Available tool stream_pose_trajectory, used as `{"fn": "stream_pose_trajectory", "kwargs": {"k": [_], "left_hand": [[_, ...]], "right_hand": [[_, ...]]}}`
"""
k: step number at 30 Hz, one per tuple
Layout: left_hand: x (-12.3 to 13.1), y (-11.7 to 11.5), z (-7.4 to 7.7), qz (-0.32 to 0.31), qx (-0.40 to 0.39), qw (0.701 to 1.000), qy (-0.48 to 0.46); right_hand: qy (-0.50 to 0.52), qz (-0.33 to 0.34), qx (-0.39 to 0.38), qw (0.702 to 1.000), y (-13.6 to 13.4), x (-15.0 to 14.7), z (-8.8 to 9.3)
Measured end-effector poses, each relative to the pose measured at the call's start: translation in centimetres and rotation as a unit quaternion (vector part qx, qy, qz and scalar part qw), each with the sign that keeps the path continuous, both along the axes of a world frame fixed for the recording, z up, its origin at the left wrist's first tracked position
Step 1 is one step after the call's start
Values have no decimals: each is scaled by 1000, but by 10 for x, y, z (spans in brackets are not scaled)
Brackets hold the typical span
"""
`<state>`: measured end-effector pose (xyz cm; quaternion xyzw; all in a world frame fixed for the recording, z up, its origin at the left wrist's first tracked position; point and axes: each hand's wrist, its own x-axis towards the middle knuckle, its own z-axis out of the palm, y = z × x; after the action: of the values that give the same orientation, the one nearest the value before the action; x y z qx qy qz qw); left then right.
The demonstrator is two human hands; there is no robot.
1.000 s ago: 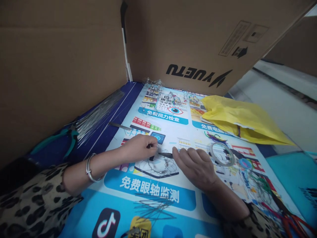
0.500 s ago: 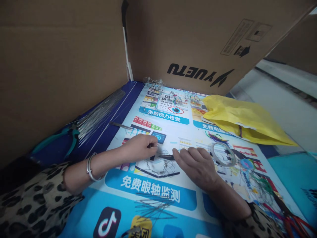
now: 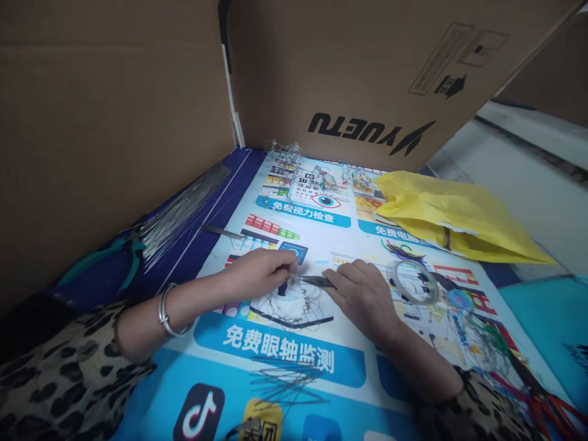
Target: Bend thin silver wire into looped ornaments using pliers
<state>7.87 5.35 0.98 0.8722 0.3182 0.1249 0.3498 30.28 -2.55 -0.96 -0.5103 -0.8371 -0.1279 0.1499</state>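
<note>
My left hand (image 3: 269, 272), with a silver bangle at the wrist, has its thumb and fingers pinched on a thin wire piece with small beads (image 3: 289, 320). That piece makes a rounded shape of wire loops below my fingertips. Wrapped in my right hand (image 3: 365, 300) is a pair of dark, pointed tweezers (image 3: 315, 281), most of it hidden by the fingers. The tips point left, close to my left fingertips and the top of the wire piece. Whether they grip the wire is too small to tell.
Cut wires (image 3: 289, 380) lie in front. A bundle of straight wires (image 3: 179, 214) and teal-handled pliers (image 3: 98, 260) are at left. At right are a tape roll (image 3: 416, 283), a yellow bag (image 3: 463, 214) and tangled coloured wires (image 3: 493, 340). Cardboard walls (image 3: 367, 73) enclose the back.
My right hand has turned and shifted slightly, and the tweezers' tips sit a little higher, closer to my left fingertips. My left hand stays pinched on the beaded wire piece.
</note>
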Motion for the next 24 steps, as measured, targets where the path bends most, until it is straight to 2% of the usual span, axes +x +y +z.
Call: {"fn": "stream_pose_trajectory", "kwargs": {"k": [3,7,11,17,24], "left_hand": [[0,0,-2,-13,5,1000,2],[1,0,-3,3,30,999,21],[1,-2,-2,-16,62,998,24],[3,-2,-1,-20,57,998,28],[1,-2,-6,-26,86,996,22]], "right_hand": [[12,-3,-4,1000,1,1,-1],[9,-5,-8,1000,2,1,-2],[9,-5,-10,1000,2,-1,-2],[17,-3,-8,1000,1,-2,-2],[4,-16,-16,1000,-1,-6,-3]]}}
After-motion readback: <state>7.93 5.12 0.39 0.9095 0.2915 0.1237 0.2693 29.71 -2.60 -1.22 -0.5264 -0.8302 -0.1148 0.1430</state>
